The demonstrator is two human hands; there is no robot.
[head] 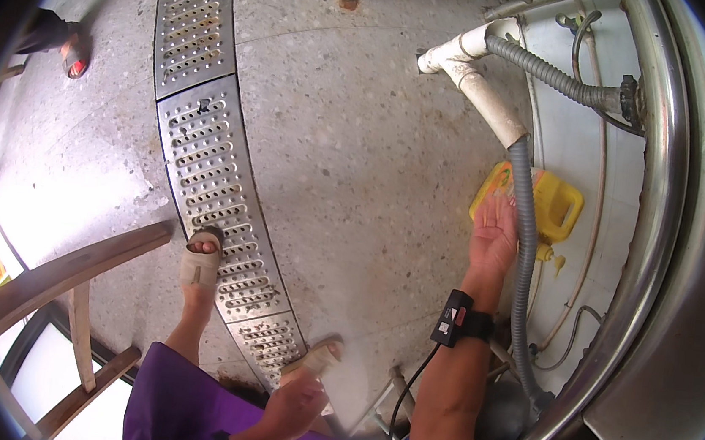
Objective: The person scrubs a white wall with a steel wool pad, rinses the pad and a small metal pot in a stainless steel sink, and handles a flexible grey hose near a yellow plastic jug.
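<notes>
My right hand [494, 233] reaches out low beside the grey corrugated drain hose [523, 262], palm up with the fingers apart. It overlaps the near side of a yellow plastic jug [554, 204] with a pump top, which lies behind the hose; whether the fingertips touch the jug cannot be told. A black device is strapped to the right wrist. My left hand [300, 402] is near my lap, over the edge of the purple apron [201, 403], slightly blurred, its fingers partly curled. Whether it holds anything is unclear.
A white plastic drainpipe [488, 102] stands by the wall. The steel sink edge [664, 186] curves along the right. A perforated metal drain cover [222, 188] crosses the floor under my left sandal. A wooden chair [74, 263] is at left; another person's feet [75, 56] are at upper left.
</notes>
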